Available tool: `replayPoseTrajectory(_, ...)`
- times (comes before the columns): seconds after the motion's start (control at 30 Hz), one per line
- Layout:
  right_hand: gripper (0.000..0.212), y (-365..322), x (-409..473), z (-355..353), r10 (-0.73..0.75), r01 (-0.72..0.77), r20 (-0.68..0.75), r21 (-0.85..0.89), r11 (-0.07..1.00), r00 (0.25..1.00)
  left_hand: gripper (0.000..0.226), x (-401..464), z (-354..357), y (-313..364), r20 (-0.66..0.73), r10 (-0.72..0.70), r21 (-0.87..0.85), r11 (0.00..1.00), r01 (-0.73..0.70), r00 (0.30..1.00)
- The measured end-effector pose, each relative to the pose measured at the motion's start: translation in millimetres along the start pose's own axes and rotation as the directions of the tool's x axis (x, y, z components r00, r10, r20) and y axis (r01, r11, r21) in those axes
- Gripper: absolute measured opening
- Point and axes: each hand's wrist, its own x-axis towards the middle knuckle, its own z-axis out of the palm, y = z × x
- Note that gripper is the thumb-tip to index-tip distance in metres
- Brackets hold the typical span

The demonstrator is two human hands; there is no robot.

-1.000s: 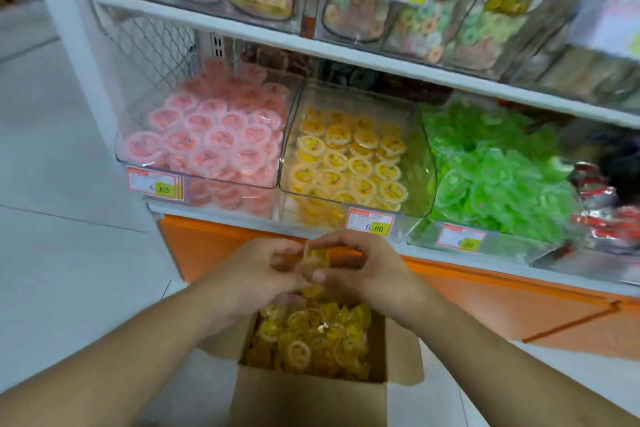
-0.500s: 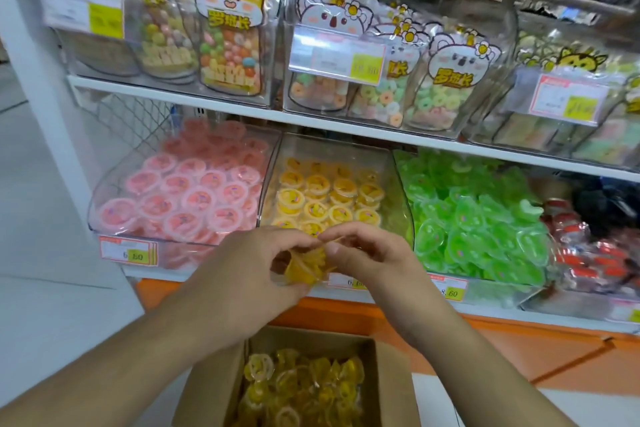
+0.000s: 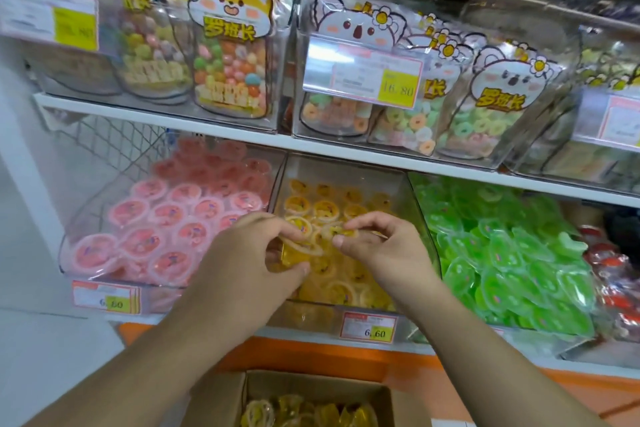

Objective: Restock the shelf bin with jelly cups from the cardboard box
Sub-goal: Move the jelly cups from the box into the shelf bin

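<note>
Both hands are raised over the clear middle shelf bin point(image 3: 412, 218), which holds several yellow jelly cups point(image 3: 325, 208). My left hand point(image 3: 249, 253) grips a yellow jelly cup point(image 3: 294, 255) between thumb and fingers. My right hand point(image 3: 384, 250) pinches the rim of another yellow cup point(image 3: 334, 230) next to it. The two cups touch just above the bin's contents. At the bottom edge the open cardboard box point(image 3: 388, 395) shows more yellow jelly cups point(image 3: 311, 414) inside.
A bin of pink jelly cups point(image 3: 166, 218) stands to the left and a bin of green ones point(image 3: 512, 253) to the right. Bags of sweets point(image 3: 228, 55) fill the white shelf point(image 3: 242, 130) above. Price tags point(image 3: 369, 324) hang on the bin fronts.
Both hands rose from the cardboard box with yellow jelly cups and moved forward over the yellow bin. The view tilted upward, so the box dropped to the bottom edge.
</note>
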Motion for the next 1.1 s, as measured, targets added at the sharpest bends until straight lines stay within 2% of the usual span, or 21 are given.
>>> replayPoseTrajectory(0.1,0.030,13,21,12,0.002,-0.010,-0.056,-0.130,0.992,0.998,0.031,0,3,-1,0.006,-0.015,-0.024,1.000,0.015,1.000)
replayPoseTrajectory(0.2,0.029,30,32,19,-0.110,0.062,-0.094,-0.411,0.909,0.989,0.029,-3,2,-2,0.048,0.002,0.027,1.000,-0.003,0.999)
replayPoseTrajectory(0.33,0.030,26,27,12,-0.133,0.112,0.007,-0.578,0.809,0.991,0.029,-5,0,-5,0.049,-0.019,0.021,1.000,0.018,0.999)
replayPoseTrajectory(0.4,0.028,26,23,4,-0.213,0.214,0.078,-0.626,0.749,0.974,0.029,-6,-1,-4,0.043,-0.016,0.025,1.000,0.015,0.999)
replayPoseTrajectory(0.47,0.024,27,18,-2,-0.253,0.287,0.147,-0.652,0.702,0.956,0.030,-7,-3,-3,0.051,-0.014,0.031,0.999,0.013,0.999)
replayPoseTrajectory(0.53,0.026,28,13,-7,-0.218,0.287,0.187,-0.664,0.691,0.958,0.029,-8,-4,-3,0.055,-0.017,0.035,0.999,0.015,0.998)
replayPoseTrajectory(0.8,0.055,28,13,-3,-0.117,0.310,0.316,-0.677,0.668,0.941,0.030,-8,-4,-7,0.047,-0.015,0.014,1.000,0.015,0.999)
replayPoseTrajectory(0.9,0.060,26,14,-4,-0.109,0.315,0.327,-0.687,0.655,0.939,0.032,-7,-1,-7,0.037,-0.011,-0.005,1.000,0.011,0.999)
replayPoseTrajectory(1.0,0.054,20,10,-10,-0.145,0.306,0.290,-0.653,0.693,0.946,0.035,-5,2,-7,0.027,-0.002,-0.039,0.999,0.003,1.000)
replayPoseTrajectory(1.1,0.029,9,1,-14,-0.137,0.226,0.202,-0.529,0.818,0.970,0.039,-4,5,-5,0.032,-0.005,-0.088,0.996,0.008,0.999)
